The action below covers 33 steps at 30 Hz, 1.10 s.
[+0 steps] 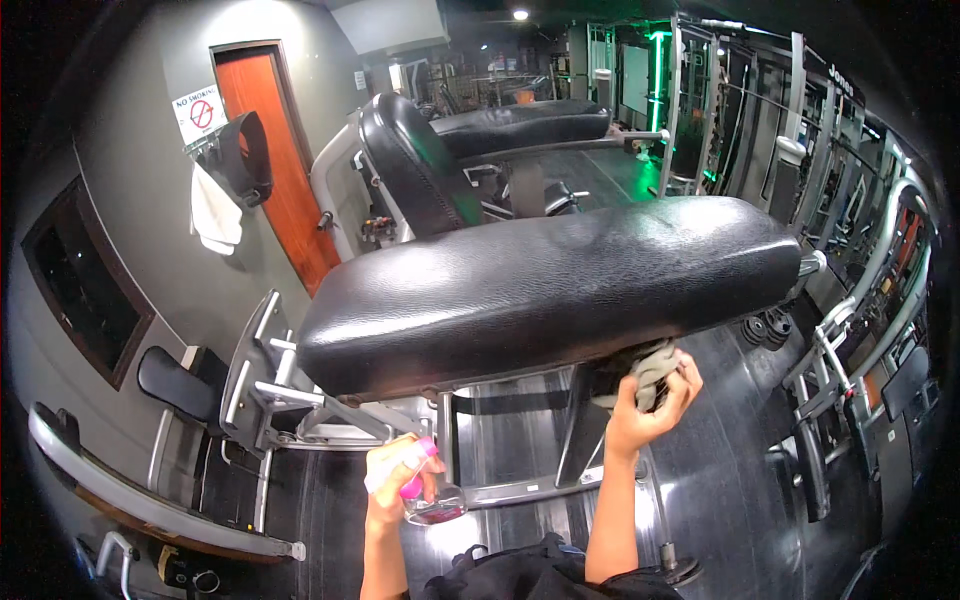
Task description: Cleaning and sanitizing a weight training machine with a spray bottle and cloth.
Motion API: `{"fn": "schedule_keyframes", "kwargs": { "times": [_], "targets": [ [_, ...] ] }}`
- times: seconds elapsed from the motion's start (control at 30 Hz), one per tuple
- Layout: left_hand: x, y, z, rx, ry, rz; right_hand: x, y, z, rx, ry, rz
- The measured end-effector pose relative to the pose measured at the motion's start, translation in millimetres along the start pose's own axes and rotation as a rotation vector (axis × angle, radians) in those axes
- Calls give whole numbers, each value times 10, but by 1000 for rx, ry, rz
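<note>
A long black padded bench cushion point(555, 277) of a gym machine spans the middle of the head view. My left hand point(394, 480), low and left of centre, grips a clear spray bottle point(437, 506) with a pink trigger head; the bottle holds a little liquid. My right hand point(652, 412) holds a crumpled greyish cloth point(656, 371) just below the pad's lower edge, near its right part. Part of the cloth lies in shadow beside the dark support post point(581, 420); whether it touches the post cannot be told.
A black upright backrest pad point(420, 165) and another long pad point(525, 124) stand behind. A metal base bar point(525, 493) runs low between my arms. Machine frames stand left and right; weight plates point(766, 328) lie at right. A white towel point(215, 210) hangs on the wall.
</note>
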<state>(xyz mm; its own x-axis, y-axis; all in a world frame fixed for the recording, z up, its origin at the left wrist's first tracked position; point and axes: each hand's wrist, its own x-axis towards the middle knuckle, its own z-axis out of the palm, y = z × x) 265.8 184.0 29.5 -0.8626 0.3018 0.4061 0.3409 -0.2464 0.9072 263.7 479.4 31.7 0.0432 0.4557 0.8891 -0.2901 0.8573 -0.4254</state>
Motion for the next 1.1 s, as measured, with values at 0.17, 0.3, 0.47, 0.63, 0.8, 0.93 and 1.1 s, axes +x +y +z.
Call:
{"fn": "schedule_keyframes", "kwargs": {
  "times": [0.17, 0.3, 0.47, 0.63, 0.8, 0.93, 1.1],
  "targets": [
    [99, -49, 245, -10, -38, -35, -122, -280, 184, 199, -34, 10],
    [192, -76, 504, -102, -54, 6, -151, -146, 107, 246, -433, -413],
    [195, -132, 746, -109, -64, 6, 160, 478, -161, 123, -233, -285],
    [196, -225, 1005, -131, -64, 28, 487, 632, -237, 81, 20, -47],
    [217, -242, 1223, -126, -45, 45, 349, 427, -112, 236, -129, -162],
    [279, -237, 1356, -90, -43, -9, 595, 687, -313, 225, -327, -434],
    [435, -250, 1552, -87, -82, -56, 985, 1249, -598, 73, -105, -190]
  ]
}}
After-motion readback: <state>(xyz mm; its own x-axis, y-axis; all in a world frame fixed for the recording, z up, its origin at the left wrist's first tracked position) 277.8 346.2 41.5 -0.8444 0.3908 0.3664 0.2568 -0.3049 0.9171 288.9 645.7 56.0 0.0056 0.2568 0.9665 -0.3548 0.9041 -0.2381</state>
